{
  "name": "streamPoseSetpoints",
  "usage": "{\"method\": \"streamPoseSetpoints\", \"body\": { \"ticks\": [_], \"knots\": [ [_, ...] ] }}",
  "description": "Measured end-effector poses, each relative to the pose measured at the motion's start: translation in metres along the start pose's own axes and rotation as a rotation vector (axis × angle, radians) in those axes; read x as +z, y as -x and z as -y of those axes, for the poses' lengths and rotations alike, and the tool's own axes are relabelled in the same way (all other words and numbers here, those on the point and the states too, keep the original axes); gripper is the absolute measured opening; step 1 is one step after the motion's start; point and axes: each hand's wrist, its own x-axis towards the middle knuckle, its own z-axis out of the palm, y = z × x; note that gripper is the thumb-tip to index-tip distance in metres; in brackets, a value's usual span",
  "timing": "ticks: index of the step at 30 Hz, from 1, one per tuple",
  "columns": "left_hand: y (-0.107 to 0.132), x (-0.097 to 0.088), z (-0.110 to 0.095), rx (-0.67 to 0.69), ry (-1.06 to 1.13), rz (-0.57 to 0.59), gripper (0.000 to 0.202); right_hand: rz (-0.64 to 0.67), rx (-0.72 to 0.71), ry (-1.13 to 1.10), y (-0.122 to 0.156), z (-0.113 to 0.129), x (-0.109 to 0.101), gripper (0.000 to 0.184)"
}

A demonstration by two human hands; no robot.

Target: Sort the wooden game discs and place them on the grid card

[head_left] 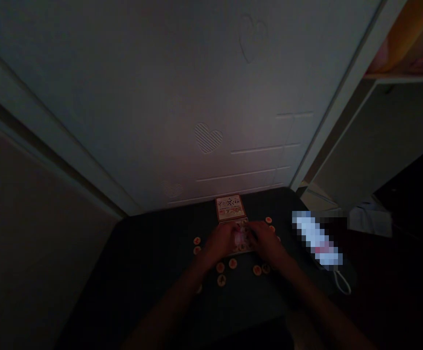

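Observation:
Both hands meet over an open, small box (243, 248) on the dark table. My left hand (226, 237) is at the box's left side, its fingers curled inward over the contents. From the right, my right hand (262, 235) bends its fingers over the box too. What either hand pinches is hidden by the fingers and the dim light. Pinkish plastic and several round pieces show in the box. Behind it stands the printed lid (230, 208) with dark characters. Round Chinese chess pieces lie around: one dark-marked piece (221, 280) in front, red-marked ones (257, 270) near my right wrist.
The dark table (142, 272) stands against a pale panel (160, 97) with embossed hearts. A bright, pixelated long object (316, 240) with a white cord loop (341, 284) lies at the table's right edge. White shelving is further right.

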Motion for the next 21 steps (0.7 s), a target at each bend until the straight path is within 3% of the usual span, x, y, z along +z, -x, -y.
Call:
{"method": "streamPoseSetpoints", "body": {
  "ticks": [8, 15, 21],
  "knots": [
    [0.004, -0.012, 0.002, -0.003, -0.035, -0.001, 0.031, -0.02, -0.029, 0.063, -0.005, -0.003, 0.011, 0.04],
    [0.016, -0.042, 0.014, 0.05, -0.259, -0.226, 0.025, -0.028, -0.01, 0.132, -0.021, -0.003, 0.02, 0.043],
    [0.007, -0.025, 0.004, 0.035, -0.393, -0.177, 0.02, -0.054, 0.029, 0.201, -0.031, 0.0, 0.025, 0.03]
  ]
}}
